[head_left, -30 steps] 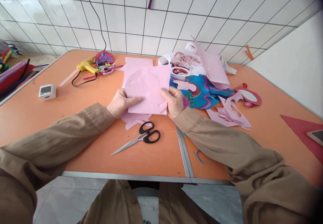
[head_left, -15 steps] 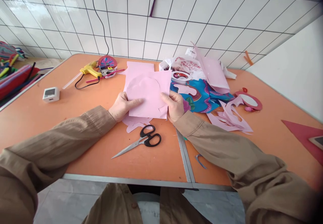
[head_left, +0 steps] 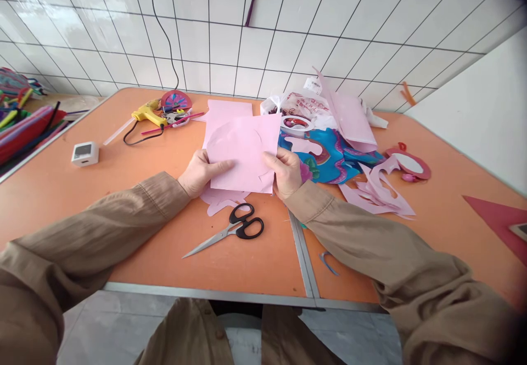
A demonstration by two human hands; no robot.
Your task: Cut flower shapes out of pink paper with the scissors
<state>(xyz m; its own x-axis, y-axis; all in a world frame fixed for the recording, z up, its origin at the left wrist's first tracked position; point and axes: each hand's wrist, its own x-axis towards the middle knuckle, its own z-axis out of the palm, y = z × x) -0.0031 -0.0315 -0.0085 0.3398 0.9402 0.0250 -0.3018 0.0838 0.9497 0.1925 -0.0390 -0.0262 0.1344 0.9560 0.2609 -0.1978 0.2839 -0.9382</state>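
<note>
Between my two hands a pink sheet (head_left: 245,159) is held up over the table. A curved line shows on its upper part, and a small slit near its lower right corner. My left hand (head_left: 198,174) pinches its left edge, thumb on the front. My right hand (head_left: 285,172) grips the right edge the same way. Behind it lies another pink sheet (head_left: 228,108), and under its lower edge are pink cut-out pieces (head_left: 220,201). Black-handled scissors (head_left: 230,229) lie on the table just below, blades pointing left, slightly apart from my hands.
A yellow glue gun (head_left: 149,113) and a white box (head_left: 85,153) stand at left. To the right are a blue patterned cloth (head_left: 329,162), pink scraps (head_left: 382,192), a folded pink sheet (head_left: 354,123) and a red sheet (head_left: 494,222). A metal strip (head_left: 302,255) crosses the table.
The top of the pink sheet has shifted slightly, so its upper left part looks flatter and the curved line is less plain. Both hands keep their hold.
</note>
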